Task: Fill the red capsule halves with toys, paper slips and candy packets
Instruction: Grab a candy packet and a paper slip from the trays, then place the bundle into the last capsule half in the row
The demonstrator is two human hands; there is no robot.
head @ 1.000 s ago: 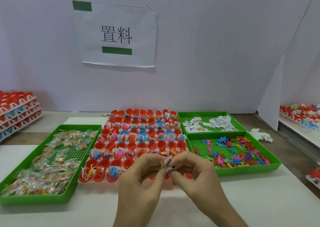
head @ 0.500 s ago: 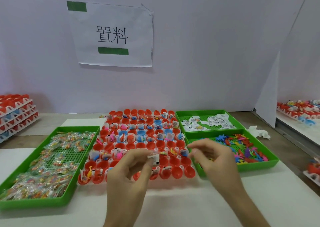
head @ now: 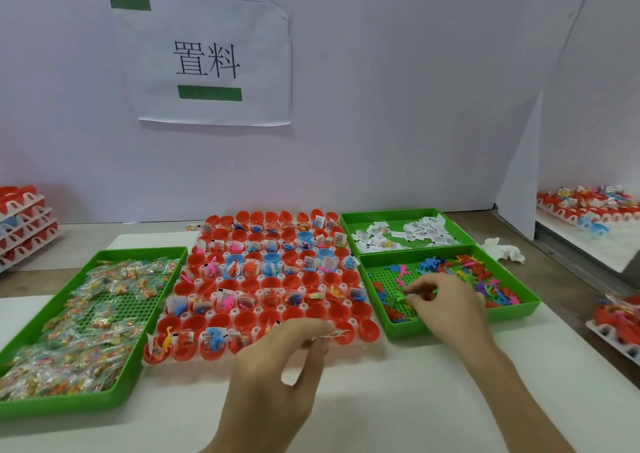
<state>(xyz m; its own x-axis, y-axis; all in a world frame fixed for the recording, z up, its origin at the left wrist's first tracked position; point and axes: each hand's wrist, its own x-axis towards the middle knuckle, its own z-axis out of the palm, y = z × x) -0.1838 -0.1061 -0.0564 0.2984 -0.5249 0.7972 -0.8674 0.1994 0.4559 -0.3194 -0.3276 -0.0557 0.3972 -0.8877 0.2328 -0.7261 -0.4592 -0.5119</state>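
Hovering our left grip (head: 277, 366) over the front red capsule halves (head: 367, 329), pinching a small packet (head: 330, 334) ready to drop, we pinch a green toy (head: 398, 295) in the toy tray (head: 405, 329) with our right grip (head: 450, 302).

Bright, even light falls from above, with no hard glare anywhere. Just in front of the rack of red capsule halves (head: 263, 279), my left hand (head: 273, 376) throws a soft grey shadow onto the white bench (head: 415, 400). My right hand (head: 446, 303), right of the rack, looks slightly smeared. Left of the rack the candy packets (head: 86, 314) glint. Far left and right of the rack, straight edges bow and detail goes soft.
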